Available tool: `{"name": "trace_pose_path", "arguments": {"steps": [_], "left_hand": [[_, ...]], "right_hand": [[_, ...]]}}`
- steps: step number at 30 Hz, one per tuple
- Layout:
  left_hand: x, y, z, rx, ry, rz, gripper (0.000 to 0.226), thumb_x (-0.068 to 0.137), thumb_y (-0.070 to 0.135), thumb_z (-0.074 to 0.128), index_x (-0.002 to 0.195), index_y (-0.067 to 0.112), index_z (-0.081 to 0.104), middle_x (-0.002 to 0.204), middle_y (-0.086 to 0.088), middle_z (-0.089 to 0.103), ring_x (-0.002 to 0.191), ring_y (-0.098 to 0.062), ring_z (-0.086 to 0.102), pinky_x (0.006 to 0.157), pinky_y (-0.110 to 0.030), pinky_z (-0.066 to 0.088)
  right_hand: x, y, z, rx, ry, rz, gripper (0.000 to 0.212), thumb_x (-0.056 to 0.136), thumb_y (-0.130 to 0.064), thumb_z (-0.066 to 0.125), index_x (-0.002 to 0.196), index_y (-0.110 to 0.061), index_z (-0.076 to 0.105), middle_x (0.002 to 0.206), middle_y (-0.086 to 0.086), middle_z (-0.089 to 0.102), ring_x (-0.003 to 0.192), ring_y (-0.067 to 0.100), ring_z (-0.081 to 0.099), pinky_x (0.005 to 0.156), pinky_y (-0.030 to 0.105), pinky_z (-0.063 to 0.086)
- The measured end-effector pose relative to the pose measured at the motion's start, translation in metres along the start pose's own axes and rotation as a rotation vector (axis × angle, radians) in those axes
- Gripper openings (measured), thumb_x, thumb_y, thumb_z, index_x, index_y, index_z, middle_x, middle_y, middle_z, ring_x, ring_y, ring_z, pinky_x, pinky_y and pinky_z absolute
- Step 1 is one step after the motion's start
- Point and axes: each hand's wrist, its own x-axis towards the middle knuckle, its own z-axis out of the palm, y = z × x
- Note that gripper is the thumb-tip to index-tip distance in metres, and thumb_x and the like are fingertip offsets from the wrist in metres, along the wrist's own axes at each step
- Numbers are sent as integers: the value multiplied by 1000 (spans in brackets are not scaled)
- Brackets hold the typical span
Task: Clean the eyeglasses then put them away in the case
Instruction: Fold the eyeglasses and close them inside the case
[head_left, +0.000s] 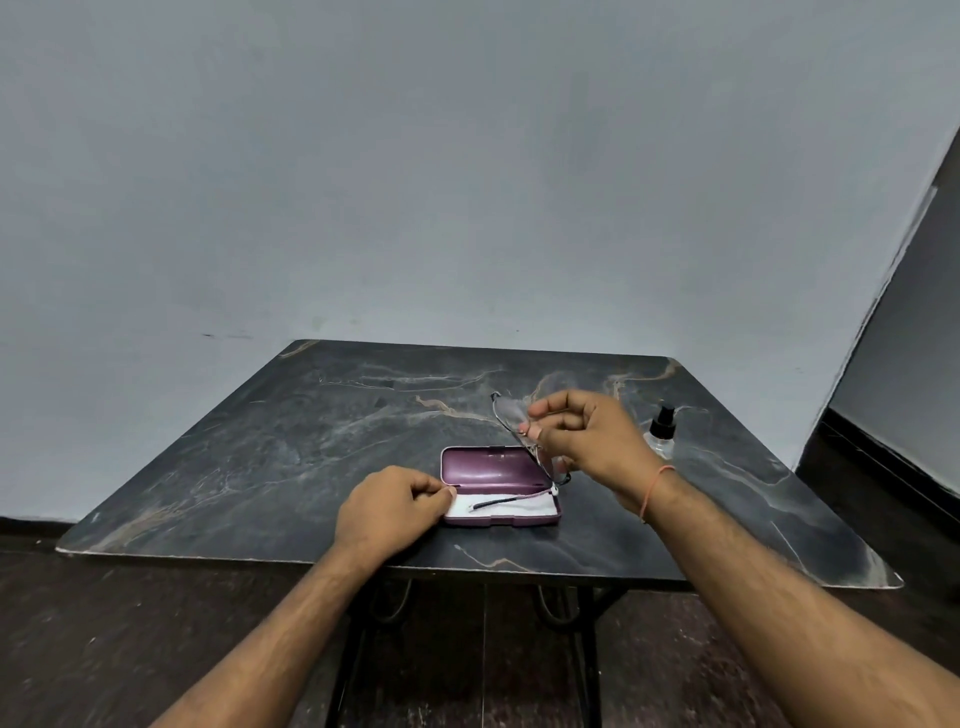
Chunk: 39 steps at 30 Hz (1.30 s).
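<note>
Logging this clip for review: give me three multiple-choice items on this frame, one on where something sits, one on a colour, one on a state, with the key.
1. Where is the spray bottle?
A. Inside the case
B. On the table, beyond the right hand
C. On the floor

2. What colour is the case outside?
A. Purple
B. Green
C. Yellow

3. What state is the case in?
A. Closed
B. Open, lid up
C. Upside down

Key: 1 B, the bottle stands on the tabletop past the right hand. 2 A, lid and rim show purple. 3 B, the lid stands raised and the white lining shows; the right hand holds the glasses above it, while the left hand pinches at the case's left end.
</note>
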Motion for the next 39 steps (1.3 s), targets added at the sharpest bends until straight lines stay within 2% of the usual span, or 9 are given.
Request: {"name": "trace_pose_path", "arguments": {"steps": [3,6,10,13,17,19,26,32,39], "left_hand": [[-3,-3,4,12,30,25,26,97,66,65,92,48,83,70,24,74,70,1,72,65,-25,54],[-5,-4,5,20,57,49,26,98,71,60,98,54,80,71,25,73,69,2,70,61,-24,49],[-5,-5,6,57,74,48,24,100,68,58,108,56,78,78,39,68,70,6,65,61,-23,44],[-5,-4,7,78,88,39,26,101,62,56,113,53,77,78,42,66,75,-1,65,63,-25,44],[-6,-5,7,81,77,35,27,98,58,56,115,55,76,79,55,58,70,4,62,63,-24,42],[-6,-6,7,73,79,35,29,95,57,55,115,55,77,77,52,60,68,8,60,61,-21,41],[-5,-7,8,64,57,32,42,88,59,48,118,54,77,78,50,62,70,1,63,66,-25,45],[-5,-8,8,81,44,49,44,88,57,49,123,55,76,83,52,61,77,-5,67,72,-29,51],[-8,-5,5,83,51,86,41,92,64,49,124,58,74,81,52,62,71,1,63,64,-24,45]], "right_hand": [[4,12,1,-37,-34,5,20,90,-7,85,107,-10,75,94,16,83,67,14,71,55,29,56],[8,20,4,-146,-95,-7,19,90,-12,86,106,-15,76,90,6,84,75,14,76,59,27,59],[12,29,11,-323,-184,-63,17,91,-9,84,105,-17,79,93,3,85,94,22,82,84,33,66],[13,32,17,-546,-236,-122,17,92,-14,83,107,-21,82,95,-5,85,91,10,80,91,35,64],[11,29,24,-760,-277,-216,18,93,-22,81,111,-29,82,100,-12,83,92,2,76,90,29,61],[11,27,28,-836,-308,-265,20,95,-24,78,114,-30,81,105,-12,83,94,4,76,90,29,60],[5,26,34,-932,-281,-358,23,96,-24,74,116,-32,80,110,-13,83,102,6,76,90,22,55],[2,31,36,-983,-279,-431,28,100,-21,68,124,-27,81,116,-4,78,111,21,70,92,36,54],[-6,40,37,-1020,-159,-475,33,103,-25,65,134,-23,75,120,1,81,115,26,71,94,33,52]]}}
